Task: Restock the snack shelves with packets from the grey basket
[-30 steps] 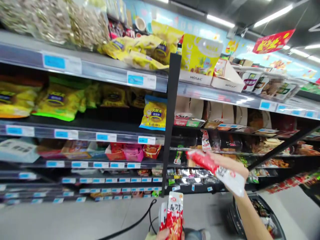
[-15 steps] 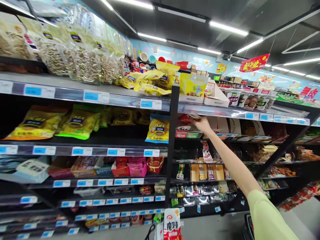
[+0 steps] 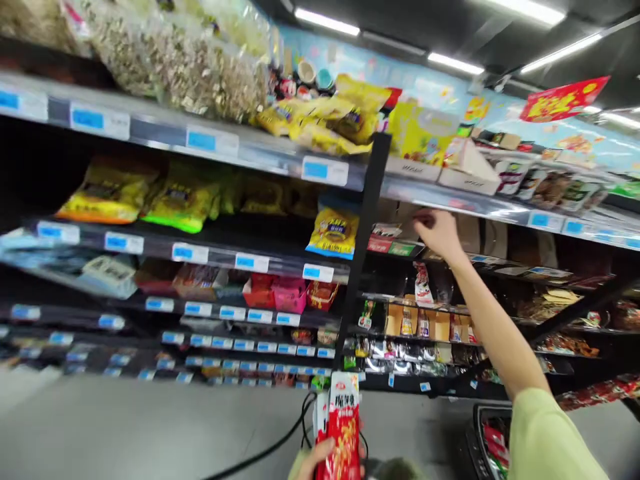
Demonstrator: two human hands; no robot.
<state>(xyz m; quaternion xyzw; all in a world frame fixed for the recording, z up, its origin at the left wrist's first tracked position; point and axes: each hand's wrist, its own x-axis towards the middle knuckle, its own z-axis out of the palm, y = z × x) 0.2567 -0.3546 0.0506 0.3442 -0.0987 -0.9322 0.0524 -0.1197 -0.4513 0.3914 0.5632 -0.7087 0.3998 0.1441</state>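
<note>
My left hand point(image 3: 320, 462) is at the bottom edge, closed around a red and white snack packet point(image 3: 339, 425) held upright. My right hand point(image 3: 439, 231) is stretched up to the second shelf, just right of the black upright post point(image 3: 363, 247). It sits against the flat red and green packets point(image 3: 390, 239) lying there. Its fingers are blurred and point into the shelf, so I cannot tell whether they hold anything. My yellow-green sleeve point(image 3: 545, 440) shows at the lower right.
Store shelving fills the view, with yellow snack bags point(image 3: 334, 230), clear bags of seeds point(image 3: 190, 60) on top and blue price tags point(image 3: 318, 273) along the edges. A black shopping basket point(image 3: 493, 440) stands on the grey floor at the lower right. A black cable point(image 3: 270, 448) runs over the floor.
My right hand carried a red and white packet up to the second shelf; that packet no longer shows in it. The view has swung slightly left and down. My left hand keeps its packet.
</note>
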